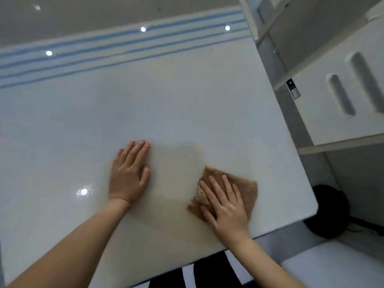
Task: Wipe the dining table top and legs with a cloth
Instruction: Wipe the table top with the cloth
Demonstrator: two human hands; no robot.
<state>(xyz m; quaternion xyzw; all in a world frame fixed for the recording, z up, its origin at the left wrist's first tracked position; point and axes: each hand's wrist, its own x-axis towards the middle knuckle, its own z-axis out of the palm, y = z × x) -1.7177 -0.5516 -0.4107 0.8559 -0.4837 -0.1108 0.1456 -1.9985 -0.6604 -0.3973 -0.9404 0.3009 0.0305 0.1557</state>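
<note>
Your right forearm [270, 265] comes in lowest in the view, crossing the near edge of the desk [187, 100] above a strip of black-and-white striped clothing [199, 275]. At its end your right hand [225, 206] lies flat on the brown cloth [247, 190]. Its fingers [216, 186] are straight and slightly spread, pressing the fabric down, not pinching it.

The cloth is a loosely folded pad near the desk's near right corner [311, 206]. It shows beyond your fingertips and to their right, with a bunched fold by your thumb. The hand sits on its near left part, so the free fabric leads away from you and toward the right edge.

Your left hand [128, 175] rests palm-down on bare desk, well to the left of the cloth. Its fingers [137, 150] are straight and close together, holding nothing. It looks like a brace.

The right hand is the working one. Most of the glossy top stretches away from it and to the left, up to the blue stripes [124, 44] at the far end. A stroke leftward would run into your braced hand, so I judge it wiser to push away along the right edge, or to lift the left hand first.

Keep the palm over the pad's middle, since the loose right flap may fold under. The legs are out of view, so that part looks undone. A dark round object [328, 210] sits below the corner, beside a white cabinet [342, 90].
</note>
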